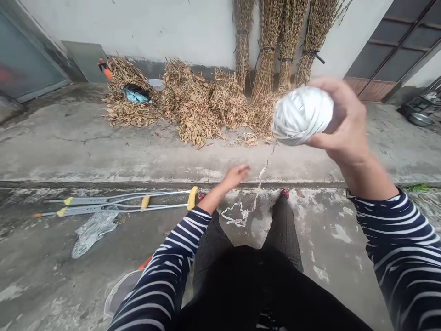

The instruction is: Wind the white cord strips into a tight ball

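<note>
My right hand (344,122) is raised and closed round a ball of white plastic twine (301,116). A loose strand of twine (257,188) hangs from the ball and lies in a tangle on the concrete between my feet. My left hand (236,176) is stretched forward and down, just left of the hanging strand, fingers extended and holding nothing. Both arms wear dark sleeves with white stripes. I am seated, legs in dark trousers stretched out ahead.
Piles of dried bean stalks (193,103) lie against the wall, with tied bundles (275,46) leaning upright. A pair of crutches (117,204) lies on the ground at left beside a clear plastic sheet (93,232). A metal basin (420,119) sits far right.
</note>
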A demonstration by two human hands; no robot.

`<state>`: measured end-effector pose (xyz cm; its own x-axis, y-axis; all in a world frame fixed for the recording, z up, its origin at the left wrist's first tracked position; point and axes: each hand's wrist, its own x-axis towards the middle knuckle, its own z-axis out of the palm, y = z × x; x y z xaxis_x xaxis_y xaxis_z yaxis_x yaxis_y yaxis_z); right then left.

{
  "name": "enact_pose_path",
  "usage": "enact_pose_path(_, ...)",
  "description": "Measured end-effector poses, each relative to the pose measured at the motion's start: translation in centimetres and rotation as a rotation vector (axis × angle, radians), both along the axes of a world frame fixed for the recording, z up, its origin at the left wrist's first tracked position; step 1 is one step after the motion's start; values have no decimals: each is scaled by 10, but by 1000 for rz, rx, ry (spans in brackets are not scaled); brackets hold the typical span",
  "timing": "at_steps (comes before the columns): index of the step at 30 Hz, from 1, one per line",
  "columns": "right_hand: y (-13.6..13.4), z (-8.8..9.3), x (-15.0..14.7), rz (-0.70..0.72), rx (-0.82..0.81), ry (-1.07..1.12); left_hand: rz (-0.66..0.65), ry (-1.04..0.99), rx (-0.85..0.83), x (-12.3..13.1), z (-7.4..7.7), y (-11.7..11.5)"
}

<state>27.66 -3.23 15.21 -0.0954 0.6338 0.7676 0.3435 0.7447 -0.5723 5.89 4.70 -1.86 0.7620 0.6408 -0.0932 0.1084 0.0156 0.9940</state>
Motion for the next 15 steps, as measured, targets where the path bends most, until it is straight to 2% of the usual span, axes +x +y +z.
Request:
enact_pose_path(3, 8, -23, -5, -1, -134, 0, 195, -262, 60, 16, 24, 15)
enact_pose_path(6, 15, -36, -11, -16, -217, -12, 250, -393, 98, 47, 38, 12)
enact_pose_path(10, 18, -33, -19, 3, -237, -27, 305, -372, 64, 76, 38, -2)
enact_pose_path(15, 23, -27, -13, 12, -197, -50, 277, -387, -53, 70, 28, -11)
